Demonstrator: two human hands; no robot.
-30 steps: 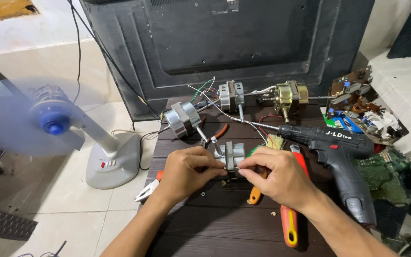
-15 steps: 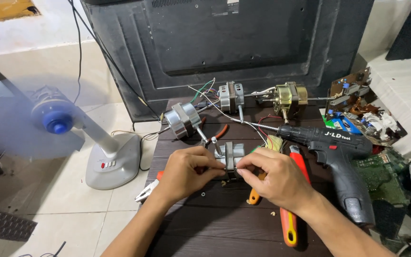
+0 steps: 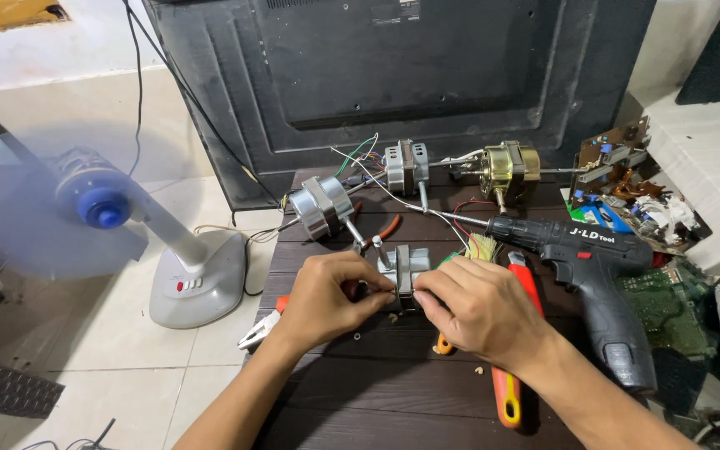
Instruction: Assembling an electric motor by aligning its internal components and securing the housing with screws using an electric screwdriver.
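Two hands, one small motor between them

Both of your hands meet on the small grey motor (image 3: pixel 403 268) near the middle of the dark slatted bench (image 3: pixel 393 392). Your left hand (image 3: pixel 327 296) comes in from the left, its fingers curled against the motor's left face; your right hand (image 3: pixel 481 307) closes in from the right, fingertips pressed to its right face. Each grip is clenched on the motor, so it sits pinched between the two, just in front of your wrists.

The motor's thin shaft (image 3: pixel 379 248) pokes up and away from you, leaning a little to the left, so its long axis runs from your hands toward the far edge. Neither hand is clearly nearer: the body lies midway, your left fingers closer to the shaft side.

Just right of your right hand lies the black cordless drill (image 3: pixel 593 275), its nose pointing left toward the motor. A red-and-yellow handled screwdriver (image 3: pixel 506 392) lies partly under your right wrist. Pliers with orange grips (image 3: pixel 264 325) rest at the bench's left edge, below your left forearm.

Farther back stand a silver motor (image 3: pixel 320 206), a grey motor with loose wires (image 3: pixel 406 165) and a brass-coloured motor (image 3: pixel 508 171). On the floor to the left, a white fan (image 3: pixel 127 217) spins.
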